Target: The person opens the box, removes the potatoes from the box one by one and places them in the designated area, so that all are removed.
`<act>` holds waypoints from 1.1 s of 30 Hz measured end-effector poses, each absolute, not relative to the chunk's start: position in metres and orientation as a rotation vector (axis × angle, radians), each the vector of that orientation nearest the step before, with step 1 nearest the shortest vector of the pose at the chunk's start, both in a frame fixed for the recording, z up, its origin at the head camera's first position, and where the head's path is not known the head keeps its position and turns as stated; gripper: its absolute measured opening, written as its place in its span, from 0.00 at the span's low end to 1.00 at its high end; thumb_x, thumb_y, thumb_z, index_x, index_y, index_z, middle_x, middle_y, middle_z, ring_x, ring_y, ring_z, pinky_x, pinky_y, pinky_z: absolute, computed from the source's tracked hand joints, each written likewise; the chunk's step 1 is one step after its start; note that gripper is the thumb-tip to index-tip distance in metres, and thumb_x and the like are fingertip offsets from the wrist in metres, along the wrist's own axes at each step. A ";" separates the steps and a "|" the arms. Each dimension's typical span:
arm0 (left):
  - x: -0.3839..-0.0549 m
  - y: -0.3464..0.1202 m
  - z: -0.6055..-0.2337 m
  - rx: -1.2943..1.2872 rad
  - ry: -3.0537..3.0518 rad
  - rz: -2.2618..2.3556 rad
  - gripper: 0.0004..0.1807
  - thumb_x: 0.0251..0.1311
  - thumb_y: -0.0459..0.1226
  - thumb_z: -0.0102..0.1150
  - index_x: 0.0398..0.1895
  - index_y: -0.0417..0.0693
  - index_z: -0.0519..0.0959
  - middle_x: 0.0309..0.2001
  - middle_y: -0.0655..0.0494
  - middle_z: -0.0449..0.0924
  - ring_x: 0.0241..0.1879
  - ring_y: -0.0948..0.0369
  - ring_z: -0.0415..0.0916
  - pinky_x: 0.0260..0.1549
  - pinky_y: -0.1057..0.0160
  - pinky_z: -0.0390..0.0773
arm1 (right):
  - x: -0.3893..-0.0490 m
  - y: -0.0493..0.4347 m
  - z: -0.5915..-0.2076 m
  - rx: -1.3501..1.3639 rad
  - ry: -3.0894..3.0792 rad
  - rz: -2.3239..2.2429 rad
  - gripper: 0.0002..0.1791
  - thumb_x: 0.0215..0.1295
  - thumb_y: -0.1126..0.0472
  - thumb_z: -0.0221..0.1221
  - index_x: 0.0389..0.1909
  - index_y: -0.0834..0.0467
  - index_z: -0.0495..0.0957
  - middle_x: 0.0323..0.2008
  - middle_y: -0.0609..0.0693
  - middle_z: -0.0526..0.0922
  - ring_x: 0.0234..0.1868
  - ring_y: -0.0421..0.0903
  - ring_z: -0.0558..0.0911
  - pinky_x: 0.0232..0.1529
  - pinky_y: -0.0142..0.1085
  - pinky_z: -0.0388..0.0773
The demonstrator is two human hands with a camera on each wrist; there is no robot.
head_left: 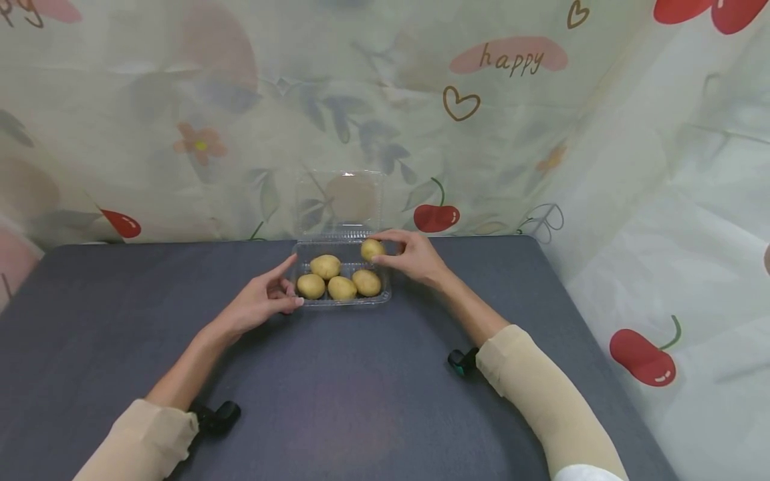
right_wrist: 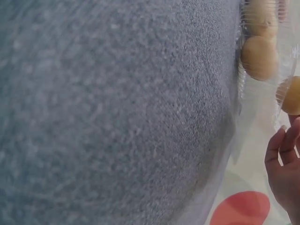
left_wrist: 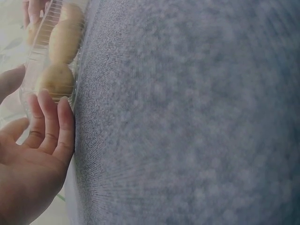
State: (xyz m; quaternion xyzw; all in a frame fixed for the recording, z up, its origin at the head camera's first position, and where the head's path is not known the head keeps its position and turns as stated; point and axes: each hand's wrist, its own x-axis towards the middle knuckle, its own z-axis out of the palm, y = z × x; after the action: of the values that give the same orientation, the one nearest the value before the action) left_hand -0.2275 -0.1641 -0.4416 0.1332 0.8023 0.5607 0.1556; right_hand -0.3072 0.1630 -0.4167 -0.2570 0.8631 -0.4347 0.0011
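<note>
A clear plastic clamshell container [head_left: 345,304] lies on the dark table with its lid [head_left: 339,200] raised at the back. Several yellow potatoes [head_left: 325,266] sit inside it, and they also show through the ribbed wall in the left wrist view. My right hand [head_left: 415,257] pinches another potato [head_left: 372,250] between thumb and fingers at the container's back right corner. At the opposite end, my left hand [head_left: 267,297] touches the container's left wall with spread, slightly bent fingers. In the right wrist view the held potato [right_wrist: 291,96] is partly cut off by the frame's edge.
The grey table [head_left: 343,387] reaches back to a hanging printed cloth [head_left: 373,100] with cherries and hearts. Another pale sheet [head_left: 680,234] hangs along the right side. A dark wrist device [head_left: 219,419] sits at each sleeve cuff.
</note>
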 end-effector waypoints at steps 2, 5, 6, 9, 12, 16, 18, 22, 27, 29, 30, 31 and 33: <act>-0.227 -0.164 -0.442 0.384 2.299 1.602 0.49 0.65 0.37 0.65 0.81 0.57 0.44 0.39 0.45 0.72 0.39 0.50 0.80 0.41 0.57 0.81 | -0.307 0.166 -0.416 -0.786 2.703 -1.382 0.22 0.59 0.52 0.71 0.56 0.45 0.84 0.54 0.41 0.81 0.19 0.45 0.70 0.21 0.36 0.69; -0.228 -0.164 -0.442 0.380 2.296 1.601 0.49 0.65 0.36 0.65 0.81 0.58 0.44 0.39 0.45 0.73 0.39 0.50 0.80 0.42 0.57 0.81 | -0.306 0.170 -0.415 -0.758 2.699 -1.400 0.22 0.60 0.52 0.71 0.56 0.44 0.83 0.53 0.41 0.81 0.21 0.46 0.72 0.22 0.36 0.70; -0.227 -0.164 -0.442 0.379 2.293 1.602 0.49 0.65 0.36 0.64 0.81 0.58 0.44 0.39 0.45 0.73 0.39 0.50 0.80 0.42 0.57 0.81 | -0.306 0.172 -0.415 -0.755 2.701 -1.402 0.22 0.60 0.52 0.71 0.56 0.44 0.83 0.53 0.41 0.81 0.21 0.46 0.72 0.22 0.36 0.69; -0.227 -0.164 -0.442 0.374 2.285 1.609 0.49 0.65 0.36 0.64 0.81 0.58 0.44 0.40 0.45 0.73 0.39 0.49 0.80 0.42 0.57 0.81 | -0.306 0.176 -0.415 -0.745 2.703 -1.418 0.22 0.60 0.53 0.71 0.56 0.45 0.84 0.52 0.42 0.82 0.21 0.45 0.73 0.22 0.35 0.69; -0.226 -0.164 -0.442 0.374 2.283 1.613 0.49 0.65 0.36 0.64 0.81 0.58 0.44 0.40 0.44 0.74 0.39 0.49 0.80 0.43 0.57 0.81 | -0.306 0.179 -0.415 -0.742 2.692 -1.447 0.22 0.60 0.54 0.71 0.56 0.46 0.84 0.52 0.43 0.82 0.21 0.46 0.74 0.22 0.34 0.69; -0.226 -0.165 -0.442 0.375 2.288 1.606 0.49 0.65 0.37 0.64 0.81 0.58 0.44 0.40 0.44 0.74 0.39 0.49 0.80 0.43 0.57 0.81 | -0.306 0.184 -0.415 -0.727 2.654 -1.517 0.22 0.59 0.56 0.72 0.55 0.49 0.84 0.51 0.45 0.83 0.25 0.51 0.78 0.24 0.33 0.70; -0.227 -0.165 -0.442 0.371 2.290 1.601 0.49 0.65 0.37 0.64 0.81 0.58 0.44 0.40 0.44 0.74 0.39 0.49 0.80 0.43 0.56 0.81 | -0.305 0.187 -0.414 -0.719 2.640 -1.542 0.22 0.59 0.57 0.72 0.55 0.49 0.84 0.51 0.46 0.83 0.28 0.53 0.79 0.26 0.32 0.71; -0.228 -0.165 -0.442 0.368 2.292 1.592 0.49 0.65 0.37 0.64 0.81 0.58 0.44 0.40 0.44 0.74 0.39 0.49 0.80 0.44 0.56 0.81 | -0.305 0.193 -0.414 -0.730 2.630 -1.565 0.22 0.59 0.57 0.72 0.56 0.51 0.84 0.52 0.48 0.82 0.33 0.54 0.82 0.31 0.33 0.75; -0.228 -0.165 -0.442 0.362 2.292 1.591 0.49 0.65 0.37 0.64 0.81 0.58 0.44 0.40 0.44 0.74 0.39 0.50 0.80 0.43 0.56 0.81 | -0.305 0.200 -0.413 -0.715 2.656 -1.538 0.22 0.60 0.56 0.71 0.57 0.49 0.83 0.54 0.46 0.81 0.36 0.49 0.83 0.36 0.35 0.78; -0.228 -0.165 -0.442 0.360 2.290 1.589 0.49 0.66 0.37 0.64 0.81 0.58 0.44 0.40 0.44 0.75 0.39 0.50 0.80 0.43 0.56 0.81 | -0.304 0.203 -0.412 -0.704 2.673 -1.520 0.23 0.60 0.56 0.71 0.57 0.49 0.83 0.54 0.45 0.81 0.37 0.47 0.83 0.38 0.36 0.79; -0.228 -0.165 -0.442 0.359 2.291 1.588 0.48 0.66 0.37 0.64 0.81 0.58 0.44 0.40 0.44 0.75 0.39 0.50 0.80 0.43 0.56 0.81 | -0.304 0.204 -0.412 -0.700 2.678 -1.514 0.23 0.60 0.56 0.71 0.57 0.49 0.83 0.54 0.45 0.81 0.38 0.47 0.84 0.39 0.37 0.80; -0.227 -0.165 -0.442 0.359 2.290 1.586 0.48 0.66 0.38 0.64 0.81 0.59 0.44 0.40 0.44 0.75 0.39 0.50 0.80 0.43 0.56 0.81 | -0.304 0.205 -0.413 -0.697 2.684 -1.509 0.23 0.61 0.56 0.71 0.58 0.49 0.83 0.54 0.45 0.81 0.39 0.46 0.84 0.40 0.38 0.80; -0.227 -0.165 -0.441 0.362 2.292 1.584 0.48 0.66 0.38 0.64 0.81 0.59 0.44 0.41 0.44 0.75 0.39 0.50 0.80 0.43 0.57 0.81 | -0.304 0.208 -0.412 -0.699 2.692 -1.507 0.23 0.61 0.56 0.70 0.58 0.50 0.83 0.54 0.46 0.81 0.39 0.47 0.84 0.41 0.39 0.80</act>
State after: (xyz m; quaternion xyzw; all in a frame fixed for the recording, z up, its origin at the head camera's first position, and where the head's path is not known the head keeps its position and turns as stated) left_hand -0.2269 -0.1648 -0.4414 0.1271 0.8045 0.5561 0.1652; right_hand -0.3037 0.2084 -0.4124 -0.2210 0.8510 -0.4763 -0.0109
